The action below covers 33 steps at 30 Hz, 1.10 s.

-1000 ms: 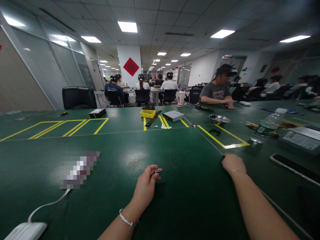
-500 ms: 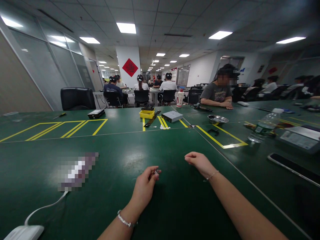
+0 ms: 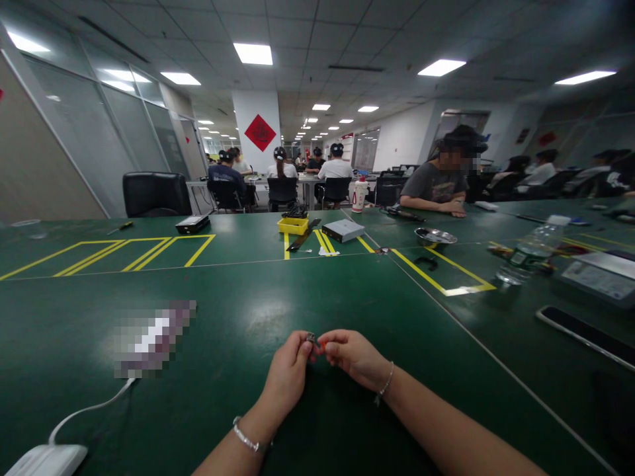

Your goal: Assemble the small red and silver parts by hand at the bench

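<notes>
My left hand (image 3: 288, 367) pinches a small silvery metal piece (image 3: 310, 337) between thumb and forefinger, low above the green table (image 3: 218, 330). Its exact kind is too small to make out. Close against it on the right, my right hand (image 3: 354, 357) is closed on a small orange piece (image 3: 323, 346), mostly covered by the fingertips. The fingertips of both hands meet or nearly meet; I cannot tell whether the two pieces touch. Each wrist wears a bracelet.
Left lies a blurred-out device (image 3: 156, 338) on a white cable. Farther back stand a yellow bin (image 3: 292, 226), a grey box (image 3: 343, 231) and a metal dish (image 3: 435, 236). To the right are a water bottle (image 3: 533, 251) and a phone (image 3: 585, 336). A person (image 3: 436, 178) sits across the table.
My right hand has come down and to the left, up to my left hand, and an orange piece now shows in its fingers. The left hand has hardly moved.
</notes>
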Available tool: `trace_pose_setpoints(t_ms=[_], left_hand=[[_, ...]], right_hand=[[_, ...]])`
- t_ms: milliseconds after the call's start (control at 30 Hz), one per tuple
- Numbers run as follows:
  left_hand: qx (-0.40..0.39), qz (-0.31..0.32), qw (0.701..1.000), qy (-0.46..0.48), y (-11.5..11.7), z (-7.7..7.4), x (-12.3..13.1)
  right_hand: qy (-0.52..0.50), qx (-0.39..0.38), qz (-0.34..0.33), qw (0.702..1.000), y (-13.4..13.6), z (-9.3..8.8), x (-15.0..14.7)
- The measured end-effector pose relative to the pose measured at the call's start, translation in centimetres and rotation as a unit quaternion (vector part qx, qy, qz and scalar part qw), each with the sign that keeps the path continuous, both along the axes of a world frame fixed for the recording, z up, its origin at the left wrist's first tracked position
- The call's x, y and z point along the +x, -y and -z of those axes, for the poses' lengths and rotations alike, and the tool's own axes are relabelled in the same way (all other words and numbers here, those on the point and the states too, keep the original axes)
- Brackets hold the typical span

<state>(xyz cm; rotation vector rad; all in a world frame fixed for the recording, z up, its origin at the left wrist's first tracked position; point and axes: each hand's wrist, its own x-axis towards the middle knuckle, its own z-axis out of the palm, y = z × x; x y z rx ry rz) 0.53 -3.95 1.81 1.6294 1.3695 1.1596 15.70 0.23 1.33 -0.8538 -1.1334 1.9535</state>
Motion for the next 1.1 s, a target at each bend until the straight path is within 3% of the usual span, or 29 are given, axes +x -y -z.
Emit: trace_pose_setpoints(t_ms=[233,533,767,1100], left_hand=[[-0.009,0.016,1.0,-0.025,0.21,-0.26,-0.03],[-0.016,0.028,0.998,-0.054,0.34,-0.04,0.03],[-0.031,-0.008,0.999,-0.035,-0.03,0.2,0.02],[-0.025,-0.004,0.999,-0.043,-0.05,0.16,-0.01]], right_hand=[[-0.038,-0.01,-0.053,0.998,0.13,-0.14,0.27],[-0.053,-0.037,-0.037,0.997,-0.12,-0.18,0.27],[-0.091,-0.048,0.037,0.994,-0.49,0.14,0.44],[-0.071,-0.039,0.021,0.997,-0.48,0.12,0.33]])
